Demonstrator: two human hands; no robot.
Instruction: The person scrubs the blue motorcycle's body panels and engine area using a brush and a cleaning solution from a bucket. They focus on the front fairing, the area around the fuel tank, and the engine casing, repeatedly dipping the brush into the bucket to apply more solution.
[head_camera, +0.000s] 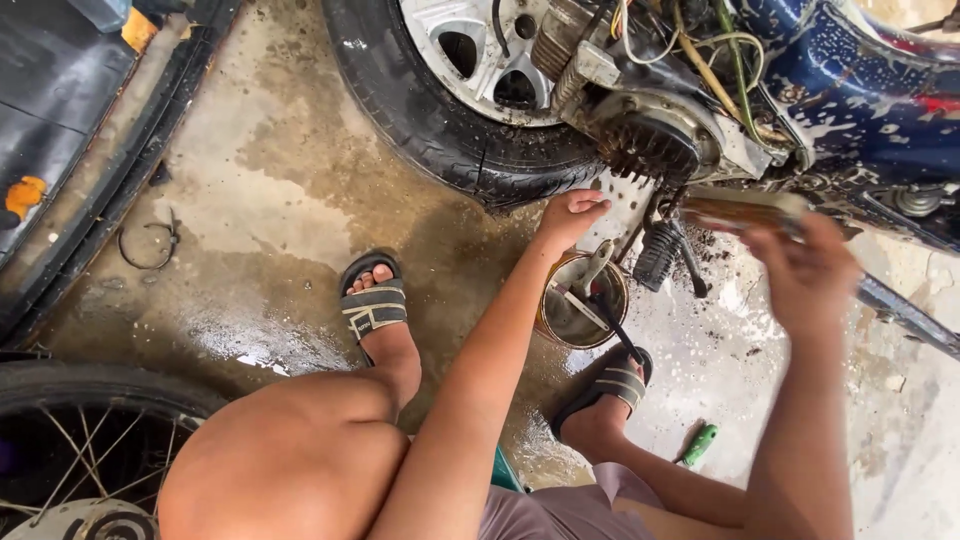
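Observation:
I squat beside a blue motorbike (870, 100) with soapy spots on its body. My right hand (805, 275) is blurred and grips a wooden-handled brush (745, 208), held just below the dirty engine case (650, 140). My left hand (570, 215) is loosely curled and rests near the rear tyre (440, 120), holding nothing I can make out. A round metal tin (580, 300) with tools in it stands on the wet floor between my feet, under the kick-start lever (660, 250).
Wet concrete floor (270, 200) all around. A spoked wheel (90, 440) lies at bottom left, a black rubber-edged panel (60, 100) at top left. A green-handled tool (700, 445) lies by my right foot. A wire loop (150, 245) sits on the floor.

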